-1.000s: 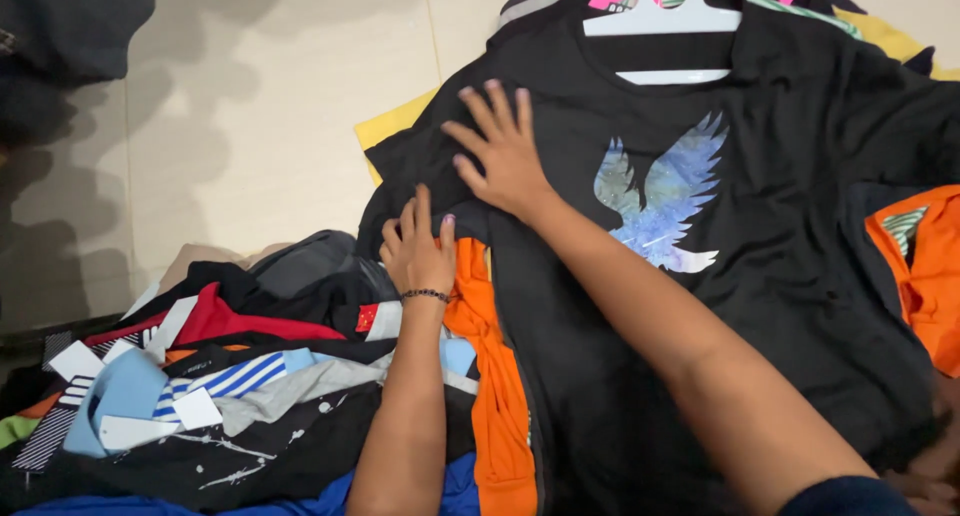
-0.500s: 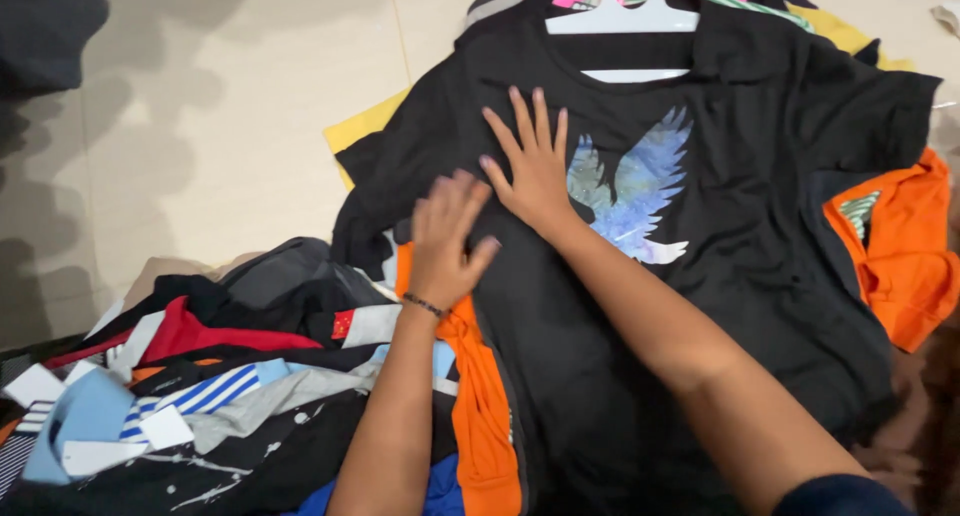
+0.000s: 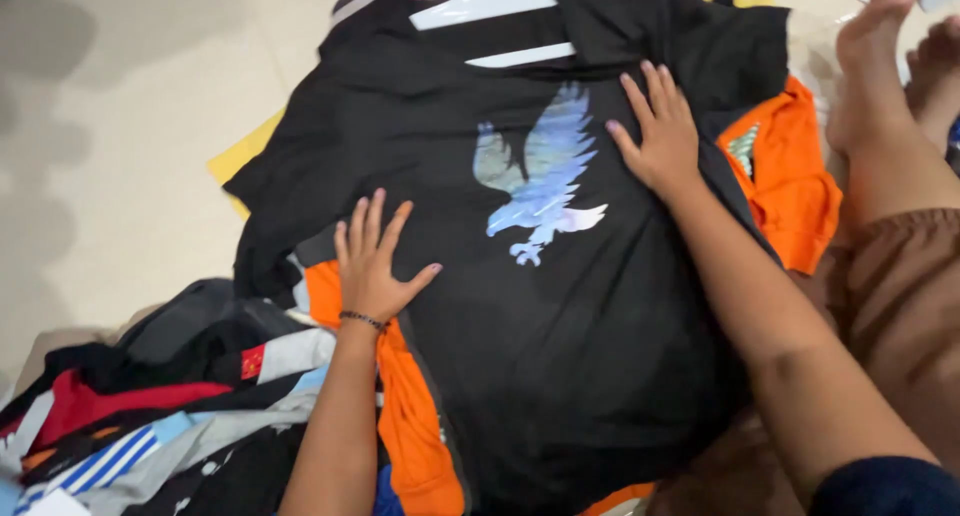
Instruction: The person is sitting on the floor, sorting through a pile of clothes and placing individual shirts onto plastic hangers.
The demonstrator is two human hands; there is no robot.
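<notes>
Lying at lower left of the frame, a heap of mixed clothes [image 3: 150, 396] borders the black T-shirt [image 3: 560, 356] spread across the centre. Left hand [image 3: 372, 261] rests flat on its left edge, fingers apart; right hand [image 3: 660, 136] presses flat beside the bird print [image 3: 540, 181], fingers apart. Orange garment [image 3: 795, 176] pokes out at right.

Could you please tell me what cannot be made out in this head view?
- White hanger: its top is cut off by the upper edge.
- Orange garment: mostly hidden beneath the black T-shirt.
- Clothes pile: cut off by the lower left edges.
- Shirt under left hand and right hand: covered.
</notes>
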